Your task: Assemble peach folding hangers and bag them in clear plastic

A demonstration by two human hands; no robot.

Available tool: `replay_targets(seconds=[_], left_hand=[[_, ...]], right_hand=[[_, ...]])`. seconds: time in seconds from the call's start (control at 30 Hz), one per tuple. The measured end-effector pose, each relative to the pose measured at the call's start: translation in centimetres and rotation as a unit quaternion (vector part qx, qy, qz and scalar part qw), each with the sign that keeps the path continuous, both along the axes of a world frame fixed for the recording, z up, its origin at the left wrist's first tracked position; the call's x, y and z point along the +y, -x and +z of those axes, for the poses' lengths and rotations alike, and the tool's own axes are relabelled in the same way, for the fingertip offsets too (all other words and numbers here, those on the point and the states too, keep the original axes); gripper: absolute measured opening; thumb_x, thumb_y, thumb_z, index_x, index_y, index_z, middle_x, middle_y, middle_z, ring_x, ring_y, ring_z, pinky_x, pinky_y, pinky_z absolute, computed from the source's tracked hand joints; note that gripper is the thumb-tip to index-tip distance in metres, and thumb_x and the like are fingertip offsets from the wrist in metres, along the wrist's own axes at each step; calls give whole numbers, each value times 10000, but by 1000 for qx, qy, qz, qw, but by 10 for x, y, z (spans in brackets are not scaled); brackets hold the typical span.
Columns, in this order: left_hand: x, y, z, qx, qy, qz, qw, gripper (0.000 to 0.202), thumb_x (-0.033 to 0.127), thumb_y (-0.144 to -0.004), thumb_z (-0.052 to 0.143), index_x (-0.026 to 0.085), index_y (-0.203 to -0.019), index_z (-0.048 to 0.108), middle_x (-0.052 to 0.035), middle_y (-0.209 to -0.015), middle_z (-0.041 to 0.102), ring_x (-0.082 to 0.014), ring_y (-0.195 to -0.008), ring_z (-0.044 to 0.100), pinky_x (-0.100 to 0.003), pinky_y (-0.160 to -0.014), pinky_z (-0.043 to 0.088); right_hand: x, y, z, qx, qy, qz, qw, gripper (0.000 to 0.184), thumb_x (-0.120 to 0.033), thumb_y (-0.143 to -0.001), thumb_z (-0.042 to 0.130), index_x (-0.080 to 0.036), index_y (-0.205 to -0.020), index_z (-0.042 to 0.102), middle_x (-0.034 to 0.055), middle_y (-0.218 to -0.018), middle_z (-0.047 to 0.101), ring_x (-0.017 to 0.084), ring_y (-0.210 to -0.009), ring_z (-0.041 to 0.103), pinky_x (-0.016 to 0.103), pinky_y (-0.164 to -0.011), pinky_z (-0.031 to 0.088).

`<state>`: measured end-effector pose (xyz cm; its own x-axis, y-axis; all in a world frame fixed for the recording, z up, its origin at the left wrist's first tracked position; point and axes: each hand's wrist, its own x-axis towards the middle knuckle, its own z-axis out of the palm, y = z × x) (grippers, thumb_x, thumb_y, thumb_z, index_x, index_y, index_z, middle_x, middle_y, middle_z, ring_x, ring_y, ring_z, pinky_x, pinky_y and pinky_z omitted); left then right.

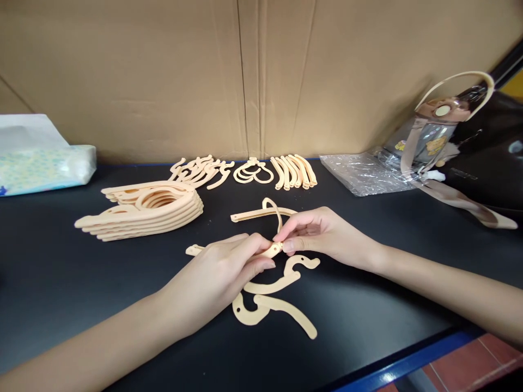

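Pinching the end of a peach plastic strip point(273, 251) between the thumb and fingertips of my left hand point(229, 269), I grip the same spot with the thumb and forefinger of my right hand point(316, 234). Both hands meet just above the black table point(61, 283). The strip's other end pokes out past my left knuckles. An arched piece point(261, 213) lies right behind my hands, and two hooked pieces point(272, 299) lie just under them, nearer the table's edge.

To the left rests a stack of folded hangers point(143, 212). Rows of loose parts point(249, 171) line the back by the cardboard wall point(245, 71).

A tissue pack point(41, 160) sits far left with a sheet sticking out of its top. On the right a clear plastic bag point(359, 174) lies flat; I cannot tell what it holds. Beside it a see-through bottle point(433, 136) with a strap leans against a black bag point(490, 163).
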<state>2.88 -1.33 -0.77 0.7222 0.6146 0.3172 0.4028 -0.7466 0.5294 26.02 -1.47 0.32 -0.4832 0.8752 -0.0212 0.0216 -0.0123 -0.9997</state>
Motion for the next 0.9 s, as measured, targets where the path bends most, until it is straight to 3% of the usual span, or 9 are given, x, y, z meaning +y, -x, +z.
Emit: replay_targets(seconds=[0.2,0.33,0.6,0.7,0.8,0.9], left_hand=[[0,-1,-2,-3,-22,-4,1000,87,227,-1012,504,220,-938,549,71,-756,579,-82,-636,545,-184,-563,368],[-2,-1,-2,-6,-16,8,1000,97,233,-1012,501,224,-926,545,72,-748,574,-82,-620,537,-189,-555,365],[-6,-5,4,20,51,59,997,111,322,-999,513,255,-960,591,89,-723,635,-90,-615,585,-201,-543,358],[-5,-7,7,28,71,84,993,138,355,-981,517,260,-946,611,88,-705,648,-101,-598,586,-213,-531,352],[0,-7,8,17,146,110,983,165,376,-951,521,265,-1001,633,60,-753,679,-126,-624,617,-226,-550,408],[7,-3,9,-39,273,120,954,257,435,-903,568,251,-1074,617,28,-816,687,-134,-616,630,-243,-565,486]], right_hand=[[-5,0,3,-56,-116,-9,992,41,-200,-833,753,-193,-865,778,-20,-827,731,109,-784,676,233,-729,541],[-10,0,6,-139,-254,-5,957,96,-216,-896,700,-169,-943,769,6,-868,727,118,-825,660,234,-744,522],[-16,2,8,-195,-357,-30,913,47,-206,-917,677,-172,-901,706,-8,-810,681,98,-740,639,201,-676,506],[-16,2,6,-193,-373,-36,907,75,-223,-925,669,-191,-993,673,-4,-887,699,103,-774,663,208,-716,532],[-12,-1,4,-204,-373,-53,903,218,-278,-935,661,-194,-1129,606,3,-924,720,117,-799,695,234,-774,553],[-2,-10,4,-287,-385,-98,872,157,-321,-957,623,-202,-1059,619,15,-895,719,150,-805,687,286,-780,545]])
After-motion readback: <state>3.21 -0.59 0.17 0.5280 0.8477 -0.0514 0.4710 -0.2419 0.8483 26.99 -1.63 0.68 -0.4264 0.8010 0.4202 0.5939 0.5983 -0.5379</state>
